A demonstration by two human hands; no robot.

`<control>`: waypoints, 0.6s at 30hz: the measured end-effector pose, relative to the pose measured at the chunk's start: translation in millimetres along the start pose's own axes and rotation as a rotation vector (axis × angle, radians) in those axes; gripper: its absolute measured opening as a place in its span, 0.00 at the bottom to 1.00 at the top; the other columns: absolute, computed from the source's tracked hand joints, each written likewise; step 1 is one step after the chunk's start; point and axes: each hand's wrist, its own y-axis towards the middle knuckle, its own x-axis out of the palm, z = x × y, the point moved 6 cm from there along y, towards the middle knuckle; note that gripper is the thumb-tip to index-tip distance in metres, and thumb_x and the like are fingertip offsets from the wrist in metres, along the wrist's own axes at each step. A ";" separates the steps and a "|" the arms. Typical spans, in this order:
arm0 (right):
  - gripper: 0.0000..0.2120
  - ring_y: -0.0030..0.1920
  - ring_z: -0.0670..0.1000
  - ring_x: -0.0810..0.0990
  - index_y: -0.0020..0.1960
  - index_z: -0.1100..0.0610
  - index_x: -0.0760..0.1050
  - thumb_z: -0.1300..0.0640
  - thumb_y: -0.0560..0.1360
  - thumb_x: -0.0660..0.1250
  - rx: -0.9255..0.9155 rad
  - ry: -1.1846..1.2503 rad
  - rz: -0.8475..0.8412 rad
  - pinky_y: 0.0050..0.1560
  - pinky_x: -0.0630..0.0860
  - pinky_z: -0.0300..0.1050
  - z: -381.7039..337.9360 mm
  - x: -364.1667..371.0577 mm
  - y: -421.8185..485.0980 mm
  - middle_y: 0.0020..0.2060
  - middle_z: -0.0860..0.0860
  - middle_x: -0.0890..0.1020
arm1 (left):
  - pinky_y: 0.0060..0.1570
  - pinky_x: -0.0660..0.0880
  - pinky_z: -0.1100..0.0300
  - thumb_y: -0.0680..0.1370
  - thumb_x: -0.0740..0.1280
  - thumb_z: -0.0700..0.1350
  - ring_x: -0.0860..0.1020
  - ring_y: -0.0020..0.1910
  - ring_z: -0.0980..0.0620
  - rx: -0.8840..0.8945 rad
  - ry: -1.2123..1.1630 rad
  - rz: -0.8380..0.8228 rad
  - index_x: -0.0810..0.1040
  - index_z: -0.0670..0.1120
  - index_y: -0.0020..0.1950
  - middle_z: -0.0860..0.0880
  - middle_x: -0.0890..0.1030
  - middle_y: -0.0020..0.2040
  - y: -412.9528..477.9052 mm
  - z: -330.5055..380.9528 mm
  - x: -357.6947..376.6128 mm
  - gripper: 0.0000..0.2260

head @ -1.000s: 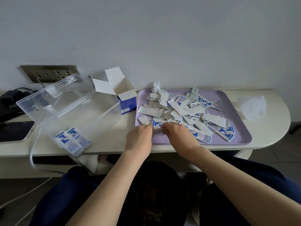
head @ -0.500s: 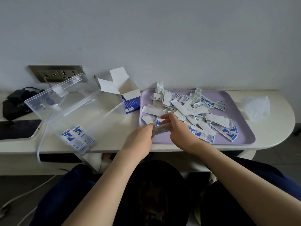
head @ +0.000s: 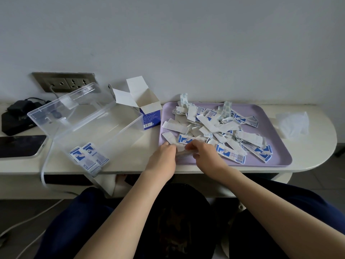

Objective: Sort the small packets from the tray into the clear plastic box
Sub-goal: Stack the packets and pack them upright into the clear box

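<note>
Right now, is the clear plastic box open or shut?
Open. The clear plastic box has its lid swung back, and a few packets lie inside.

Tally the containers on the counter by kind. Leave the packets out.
Purple tray: 1
Clear plastic box: 1
Open cardboard carton: 1
Total: 3

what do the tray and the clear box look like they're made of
The tray looks like matte lilac plastic: even colour, smooth rounded rim. The clear box seems rigid glossy plastic: the packets inside show through its walls.
</note>
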 end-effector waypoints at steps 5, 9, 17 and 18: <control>0.20 0.57 0.56 0.76 0.60 0.61 0.75 0.74 0.73 0.57 -0.071 -0.075 0.007 0.47 0.64 0.35 -6.7 4.2 -0.4 0.55 0.56 0.80 | 0.48 0.71 0.55 0.79 0.58 0.36 0.75 0.53 0.44 0.012 -0.019 -0.007 0.74 0.41 0.55 0.43 0.74 0.55 1.0 2.0 0.8 0.08; 0.17 0.53 0.57 0.76 0.58 0.61 0.75 0.73 0.74 0.56 -0.106 -0.127 -0.012 0.52 0.70 0.45 -7.4 5.4 1.0 0.53 0.57 0.79 | 0.42 0.66 0.58 0.80 0.57 0.38 0.76 0.52 0.45 0.031 0.050 0.007 0.71 0.41 0.58 0.43 0.75 0.56 -2.0 7.5 -4.4 0.09; 0.13 0.47 0.55 0.77 0.58 0.59 0.66 0.70 0.76 0.53 -0.183 -0.384 0.008 0.38 0.64 0.42 -24.9 0.0 -0.3 0.49 0.55 0.78 | 0.38 0.67 0.58 0.78 0.56 0.35 0.73 0.40 0.46 0.055 0.183 0.060 0.65 0.44 0.58 0.46 0.76 0.50 -15.4 9.7 -24.7 0.10; 0.12 0.46 0.55 0.77 0.57 0.59 0.66 0.70 0.76 0.53 -0.192 -0.377 0.005 0.38 0.67 0.44 -27.3 -0.6 -0.2 0.49 0.55 0.78 | 0.38 0.67 0.58 0.78 0.56 0.35 0.74 0.41 0.46 0.050 0.182 0.063 0.67 0.45 0.58 0.46 0.76 0.50 -16.5 7.7 -27.0 0.10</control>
